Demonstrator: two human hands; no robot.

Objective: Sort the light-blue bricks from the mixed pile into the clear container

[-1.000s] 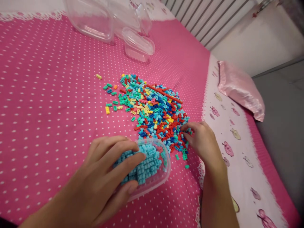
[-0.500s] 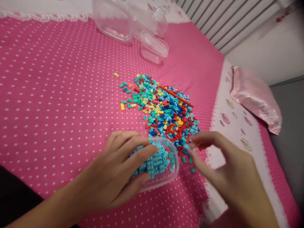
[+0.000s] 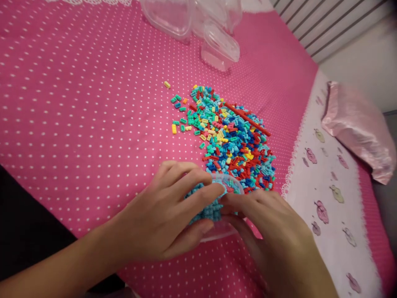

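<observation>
Pink white-dotted cloth point(image 3: 93, 103) fills the upper left. Lower middle, the left hand point(image 3: 176, 209), fingers spread, partly hides small light-blue plastic bricks point(image 3: 212, 211) in a clear rounded plastic tub point(image 3: 236, 180), just left of the right hand point(image 3: 274, 225); can't tell if it pinches anything.

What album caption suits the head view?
Left hand and right hand at a clear plastic tub holding light-blue bricks, beside a multicoloured brick pile on pink white-dotted cloth.

Beneath your fingers point(image 3: 204, 196) spreads a dotted pink sheet point(image 3: 93, 103); beyond them rightward, a satin pillow point(image 3: 359, 124) and pale wall point(image 3: 362, 60).
</observation>
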